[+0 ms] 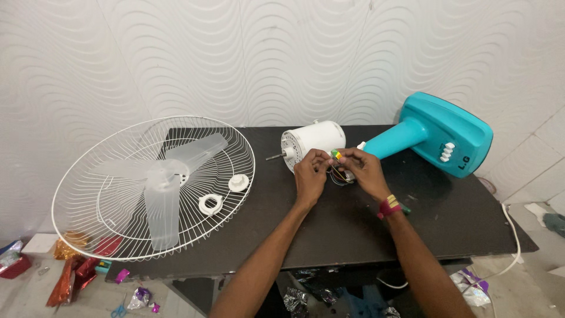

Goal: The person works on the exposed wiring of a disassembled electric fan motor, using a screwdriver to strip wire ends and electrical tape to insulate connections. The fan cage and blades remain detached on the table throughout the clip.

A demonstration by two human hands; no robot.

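Bright even light, soft shadows, sharp focus, wide-angle bending at edges

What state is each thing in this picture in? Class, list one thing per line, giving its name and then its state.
fan guard: off the fan, lying on the table, overhanging its edge.
fan blade: detached, lying in the guard.
two white rings: loose, lying in the guard.
motor: uncovered, on its side, shaft bare.
teal base: tipped on its side.
wires: exposed, loose.
left hand: pinching the wires.
right hand: pinching the wires.

Both arms reach forward, left hand (310, 172) and right hand (364, 169) pinched fingertip-close together.
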